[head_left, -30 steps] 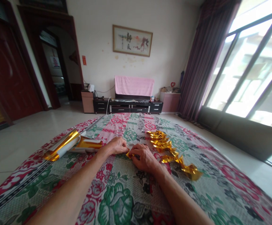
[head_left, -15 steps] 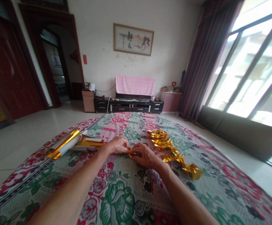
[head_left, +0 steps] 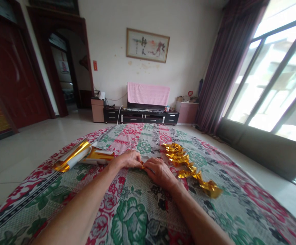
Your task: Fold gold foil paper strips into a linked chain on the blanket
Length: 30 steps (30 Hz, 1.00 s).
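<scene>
My left hand (head_left: pixel 130 158) and my right hand (head_left: pixel 158 170) meet over the middle of the flowered cloth. Between their fingertips is a small piece of gold foil paper (head_left: pixel 142 166), mostly hidden by the fingers. Both hands are closed, pinching it from either side. To the right of my right hand lie several folded gold foil pieces (head_left: pixel 181 158) in an uneven row. Left of my left hand rest curled gold foil sheets with white backs, one a loose roll (head_left: pixel 72 157), the other a flatter stack (head_left: pixel 99 156).
The flowered cloth (head_left: pixel 130 221) covers the broad surface before me. Across the tiled floor stands a low black cabinet (head_left: pixel 145 117) bearing a screen draped with a pink towel (head_left: pixel 148 93). A purple curtain (head_left: pixel 222 68) and large window are on the right, a red door (head_left: pixel 12 68) on the left.
My right hand has turned over the small gold foil piece, its fingers closing in so less gold shows. My left hand stays nearly still. The view has shifted slightly.
</scene>
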Available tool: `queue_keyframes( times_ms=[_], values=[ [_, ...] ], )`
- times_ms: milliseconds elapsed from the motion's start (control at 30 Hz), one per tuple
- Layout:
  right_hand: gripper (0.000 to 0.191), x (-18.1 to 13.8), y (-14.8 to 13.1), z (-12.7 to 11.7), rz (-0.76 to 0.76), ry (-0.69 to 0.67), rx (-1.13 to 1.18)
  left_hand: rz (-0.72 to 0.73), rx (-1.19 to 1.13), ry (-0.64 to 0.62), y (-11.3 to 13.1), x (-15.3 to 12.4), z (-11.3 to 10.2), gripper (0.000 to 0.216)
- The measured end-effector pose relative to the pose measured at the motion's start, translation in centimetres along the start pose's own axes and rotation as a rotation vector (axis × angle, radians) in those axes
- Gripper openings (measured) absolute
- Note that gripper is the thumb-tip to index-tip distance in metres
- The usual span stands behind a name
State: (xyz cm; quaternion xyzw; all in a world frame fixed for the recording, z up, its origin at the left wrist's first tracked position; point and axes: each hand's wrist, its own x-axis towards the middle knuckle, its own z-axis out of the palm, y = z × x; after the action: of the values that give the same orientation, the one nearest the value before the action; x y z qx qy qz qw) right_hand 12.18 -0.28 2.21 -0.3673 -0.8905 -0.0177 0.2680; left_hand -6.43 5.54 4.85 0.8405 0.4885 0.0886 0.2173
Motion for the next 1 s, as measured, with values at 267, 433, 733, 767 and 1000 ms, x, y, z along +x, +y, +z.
queue_keyframes(
  times_ms=[267,433,733,767,1000],
  values=[
    [0.016,0.1,0.0,0.2,-0.012,-0.003,0.006,-0.016,-0.004,0.002,0.0,0.1,0.1,0.030],
    [0.016,0.0,-0.5,0.5,0.044,0.038,0.047,-0.023,0.007,-0.001,-0.2,0.2,0.1,0.031],
    [0.017,0.7,-0.1,1.6,0.202,0.110,0.048,-0.001,0.039,-0.003,-0.4,0.4,0.2,0.029],
    [0.017,0.8,-0.1,1.8,0.218,0.113,0.044,-0.001,0.041,-0.002,-0.3,0.3,0.2,0.028],
    [0.015,1.1,-0.2,2.1,0.317,0.112,0.010,-0.015,0.059,-0.006,0.5,-0.2,-0.3,0.028]
  ],
)
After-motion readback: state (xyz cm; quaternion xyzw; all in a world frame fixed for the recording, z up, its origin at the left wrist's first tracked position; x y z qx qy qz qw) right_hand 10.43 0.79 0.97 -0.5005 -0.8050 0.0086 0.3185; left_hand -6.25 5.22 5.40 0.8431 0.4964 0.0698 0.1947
